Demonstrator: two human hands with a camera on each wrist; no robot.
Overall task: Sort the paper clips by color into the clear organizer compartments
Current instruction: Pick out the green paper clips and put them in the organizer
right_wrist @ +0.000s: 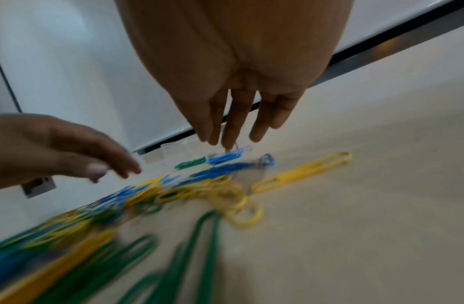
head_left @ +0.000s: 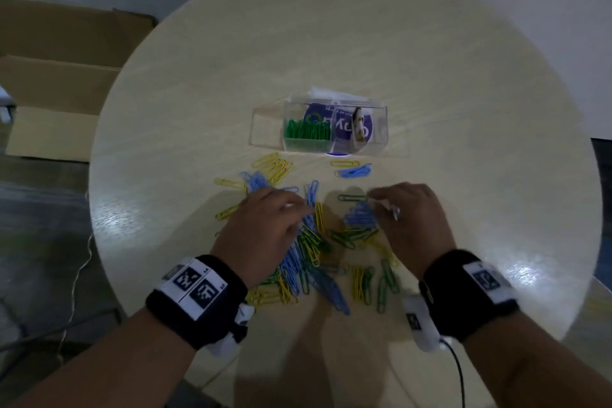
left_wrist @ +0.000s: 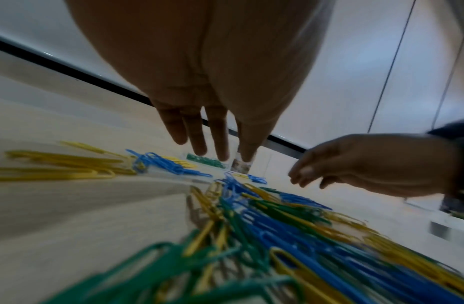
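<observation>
Both grips spread flat — left hand (head_left: 265, 228) and right hand (head_left: 409, 220) — over the mixed paper clips (head_left: 318, 262) on the counter (head_left: 463, 109).

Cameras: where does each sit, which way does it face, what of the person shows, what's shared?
Head: above the round table, looking down; both forearms, left hand, right hand, clear organizer beyond.
Left wrist: low, facing along straight fingers over the paper clips; right hand at right.
Right wrist: low, facing along its fingers; left hand at left.
Shared: clip pile, organizer, opposite hand.
</observation>
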